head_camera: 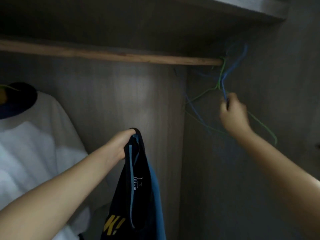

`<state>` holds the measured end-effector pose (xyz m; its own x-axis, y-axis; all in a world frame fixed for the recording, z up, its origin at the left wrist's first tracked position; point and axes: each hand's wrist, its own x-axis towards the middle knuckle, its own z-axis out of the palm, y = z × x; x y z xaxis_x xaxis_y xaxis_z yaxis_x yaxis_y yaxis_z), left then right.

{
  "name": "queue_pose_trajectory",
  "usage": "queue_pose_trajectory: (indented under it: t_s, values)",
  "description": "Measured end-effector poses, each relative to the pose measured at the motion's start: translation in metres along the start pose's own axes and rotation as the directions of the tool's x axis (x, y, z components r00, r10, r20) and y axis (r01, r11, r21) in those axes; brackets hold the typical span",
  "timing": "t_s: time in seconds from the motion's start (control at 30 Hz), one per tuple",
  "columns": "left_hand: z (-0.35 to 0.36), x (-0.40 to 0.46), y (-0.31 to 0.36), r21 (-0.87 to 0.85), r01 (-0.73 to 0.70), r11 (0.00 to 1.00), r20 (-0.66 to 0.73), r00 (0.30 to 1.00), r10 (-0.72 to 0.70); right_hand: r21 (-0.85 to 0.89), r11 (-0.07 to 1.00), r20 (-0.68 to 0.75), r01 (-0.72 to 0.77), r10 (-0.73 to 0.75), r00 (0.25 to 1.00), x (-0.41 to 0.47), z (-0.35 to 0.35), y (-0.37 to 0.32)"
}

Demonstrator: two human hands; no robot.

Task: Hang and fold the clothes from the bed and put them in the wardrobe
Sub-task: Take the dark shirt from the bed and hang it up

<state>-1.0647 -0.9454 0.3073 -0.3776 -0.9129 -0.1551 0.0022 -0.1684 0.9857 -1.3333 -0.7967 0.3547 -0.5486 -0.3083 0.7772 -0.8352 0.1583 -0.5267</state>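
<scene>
I look into a dim wardrobe. My left hand (121,144) grips the collar of a dark navy T-shirt (136,196) with blue trim and yellow print, which hangs down below it. My right hand (232,113) is raised at the right end of the wooden rail (121,56) and grips the neck of a blue wire hanger (230,70). A green wire hanger (222,71) hangs on the rail right beside the blue one, and its lower bar runs behind my right wrist.
A white T-shirt with a dark collar (31,135) hangs at the left on a green hanger. The wardrobe's back panel (129,104) and right side wall (285,92) close in the space. A shelf (242,7) lies above the rail.
</scene>
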Motion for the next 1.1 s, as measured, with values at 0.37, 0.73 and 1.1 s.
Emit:
queue_pose_trajectory:
  t_s: [0.37, 0.73, 1.1]
  values:
    - [0.004, -0.004, -0.015, 0.160, 0.019, 0.987, 0.127, 0.991, -0.040, 0.938, -0.010, 0.334, -0.347, 0.290, 0.897, -0.113, -0.010, -0.062]
    - [-0.001, -0.013, 0.026, 0.045, -0.054, 0.998, 0.182, 0.982, 0.045, 0.784, 0.379, 0.475, -0.492, 0.142, 0.868, -0.189, 0.031, -0.091]
    - [-0.066, 0.045, -0.034, 0.434, -0.098, 0.896, 0.056, 0.995, 0.081, -0.031, 0.901, 0.913, -0.432, 0.201, 0.354, -0.164, -0.010, -0.092]
